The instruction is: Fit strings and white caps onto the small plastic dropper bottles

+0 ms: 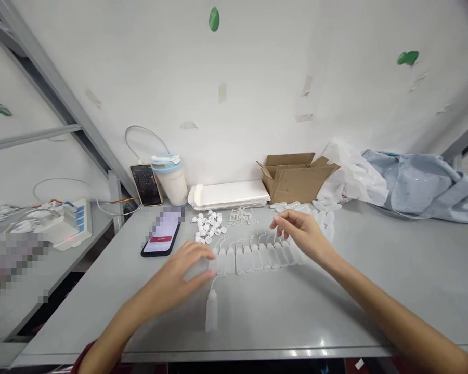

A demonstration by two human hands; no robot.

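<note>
I would work this row of small plastic bottles (pixel 248 261) with a light touch, since they are set side by side between my left hand (pixel 174 271) and my right hand (pixel 302 232), and a nudge at either end could well skew the whole line. The sound way, I judge, is to steady one end with the left fingers while the right pinches a single white cord (pixel 252 239) or neck, lifting rather than dragging so that its neighbours don't snag. On my feed the left hand is spread, thumb and fingers apart at the row's left end; the right arches over the other end, thumb and forefinger close together (whether something thin sits between them, I cannot tell from here). The bottles look slim, milky and translucent, seemingly laid flat, necks pointing away from me, with cords curling from the tops. A lone bottle (pixel 211 314) of the same kind is on the bench (pixel 281 311), just on the near side of the left thumb, its cord arching towards the row. Beyond the left fingertips I have a heap of white caps (pixel 207 226).
</note>
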